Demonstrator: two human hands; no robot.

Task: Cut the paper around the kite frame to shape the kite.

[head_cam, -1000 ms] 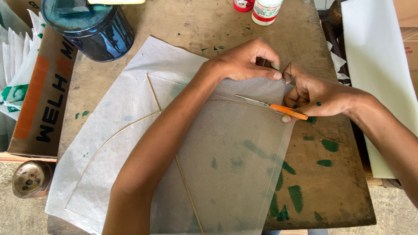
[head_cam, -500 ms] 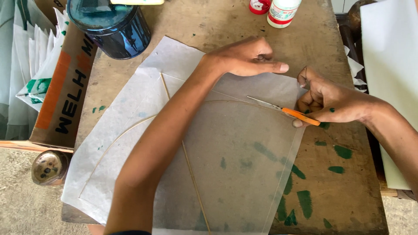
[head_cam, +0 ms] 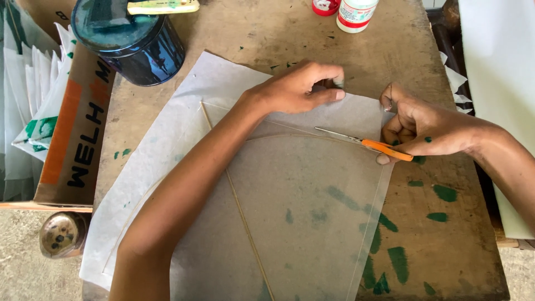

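At the surface's [head_cam: 434, 245] far edge stand three containers – one dark blue tub [head_cam: 134, 47], lid on, and two small bottles [head_cam: 354, 11]. The left hand [head_cam: 301, 89] presses the translucent sheet [head_cam: 301, 206] flat, grip released – the right hand [head_cam: 418, 125] is clenched around one pair of orange-handled scissors [head_cam: 368, 144]

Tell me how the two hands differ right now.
The right hand grips orange-handled scissors; the left hand holds nothing. The left hand lies knuckles up, fingers pressing the thin translucent sheet; the right hand is curled at the sheet's edge. Both hover over the paint-stained table.
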